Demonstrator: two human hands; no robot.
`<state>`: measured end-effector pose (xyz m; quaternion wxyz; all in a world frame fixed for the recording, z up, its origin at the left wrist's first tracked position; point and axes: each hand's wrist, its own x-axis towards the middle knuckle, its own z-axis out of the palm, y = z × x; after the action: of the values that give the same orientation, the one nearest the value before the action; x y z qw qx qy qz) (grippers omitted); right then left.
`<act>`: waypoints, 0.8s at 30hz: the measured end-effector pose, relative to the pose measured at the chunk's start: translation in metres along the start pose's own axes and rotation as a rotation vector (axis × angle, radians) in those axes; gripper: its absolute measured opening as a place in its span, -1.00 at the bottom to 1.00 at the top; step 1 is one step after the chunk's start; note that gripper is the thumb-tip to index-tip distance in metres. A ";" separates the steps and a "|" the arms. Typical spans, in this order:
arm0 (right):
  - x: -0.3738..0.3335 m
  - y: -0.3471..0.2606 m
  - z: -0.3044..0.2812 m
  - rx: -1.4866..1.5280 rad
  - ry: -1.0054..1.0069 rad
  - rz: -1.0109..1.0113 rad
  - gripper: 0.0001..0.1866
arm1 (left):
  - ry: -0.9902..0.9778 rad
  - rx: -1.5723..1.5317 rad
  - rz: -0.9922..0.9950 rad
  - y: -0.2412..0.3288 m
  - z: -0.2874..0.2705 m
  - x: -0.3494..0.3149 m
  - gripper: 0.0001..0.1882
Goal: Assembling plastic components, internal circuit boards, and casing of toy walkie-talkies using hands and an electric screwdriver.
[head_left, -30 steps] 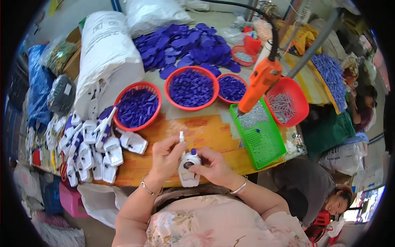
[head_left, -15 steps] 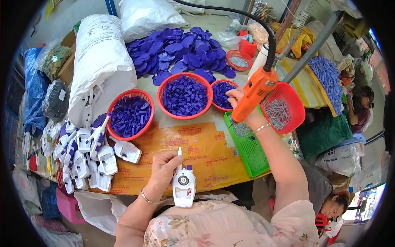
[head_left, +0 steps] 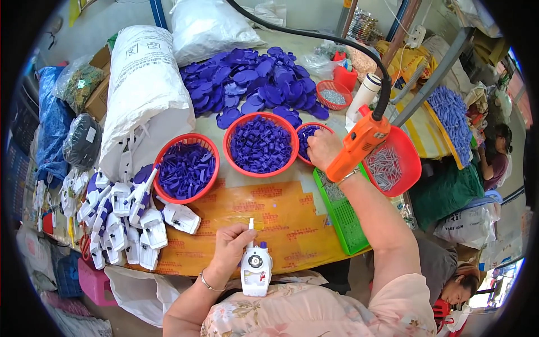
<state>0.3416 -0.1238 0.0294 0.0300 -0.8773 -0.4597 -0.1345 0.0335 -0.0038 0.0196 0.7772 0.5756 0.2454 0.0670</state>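
My left hand is closed around the antenna of a white plastic walkie-talkie-shaped housing, pinching it near the table's front edge. The housing stands upright with its open side up, showing a round dark part and a bit of red inside. My right hand reaches into the small red basket of purple plastic pieces. Its fingers curl down among them, and their tips are hidden. An orange electric screwdriver hangs by its black cable just over my right wrist.
Red baskets of purple parts stand mid-table, with a purple heap behind. A green tray and a red bin of screws lie right. White housings pile up left. A person sits far right.
My right hand has moved further into the small basket, its fingers now curled down. My left hand keeps its hold on the housing. The whole view has shifted slightly.
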 end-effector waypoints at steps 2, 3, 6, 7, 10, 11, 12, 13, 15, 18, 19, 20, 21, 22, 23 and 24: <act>-0.002 0.002 0.003 0.002 -0.001 -0.012 -0.86 | 0.004 -0.003 -0.011 0.000 0.001 -0.003 -0.85; -0.003 0.002 0.005 -0.026 0.017 0.028 -0.86 | 0.002 -0.009 -0.025 0.000 0.002 -0.005 -0.86; -0.011 0.004 -0.003 0.101 0.024 0.099 -0.89 | 0.021 -0.040 -0.020 0.001 0.009 -0.010 -0.84; -0.017 0.010 -0.008 0.283 0.073 0.175 -0.89 | 0.019 -0.033 0.005 0.002 0.010 -0.011 -0.83; -0.040 0.021 -0.018 0.738 0.644 0.076 -0.83 | 0.013 -0.050 0.008 0.001 0.010 -0.012 -0.85; -0.051 0.032 -0.023 0.806 0.564 0.302 -0.81 | -0.004 -0.126 -0.006 -0.002 0.007 -0.014 -0.86; -0.065 0.044 -0.033 0.852 0.474 0.537 -0.79 | 0.002 -0.087 -0.006 -0.001 0.008 -0.014 -0.85; -0.079 0.036 -0.057 1.100 0.495 0.592 -0.80 | 0.020 -0.049 -0.009 0.001 0.007 -0.015 -0.84; -0.112 0.005 -0.111 1.495 0.631 0.634 -0.82 | -0.008 -0.074 0.015 0.001 0.007 -0.016 -0.86; -0.154 -0.054 -0.133 1.370 0.532 0.510 -0.83 | -0.047 -0.070 0.017 0.011 0.014 -0.017 -0.86; -0.159 -0.073 -0.129 1.445 0.390 0.478 -0.85 | -0.066 -0.070 0.028 0.011 0.017 -0.017 -0.84; -0.159 -0.093 -0.122 1.519 0.248 0.437 -0.87 | -0.090 -0.070 0.039 0.011 0.016 -0.017 -0.85; -0.151 -0.110 -0.115 1.596 0.118 0.443 -0.88 | -0.091 -0.070 0.035 0.011 0.016 -0.019 -0.85; -0.142 -0.124 -0.108 1.672 -0.015 0.444 -0.88 | -0.092 -0.092 0.042 0.013 0.016 -0.020 -0.85; -0.134 -0.131 -0.097 1.680 -0.054 0.425 -0.87 | -0.099 -0.115 0.050 0.014 0.018 -0.022 -0.86; -0.127 -0.135 -0.085 1.687 -0.095 0.405 -0.85 | -0.102 -0.114 0.051 0.014 0.019 -0.024 -0.86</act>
<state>0.1450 -0.1625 0.0685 0.6746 -0.6316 -0.2418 0.2958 0.0240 -0.0244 0.0441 0.8182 0.5390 0.1866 0.0716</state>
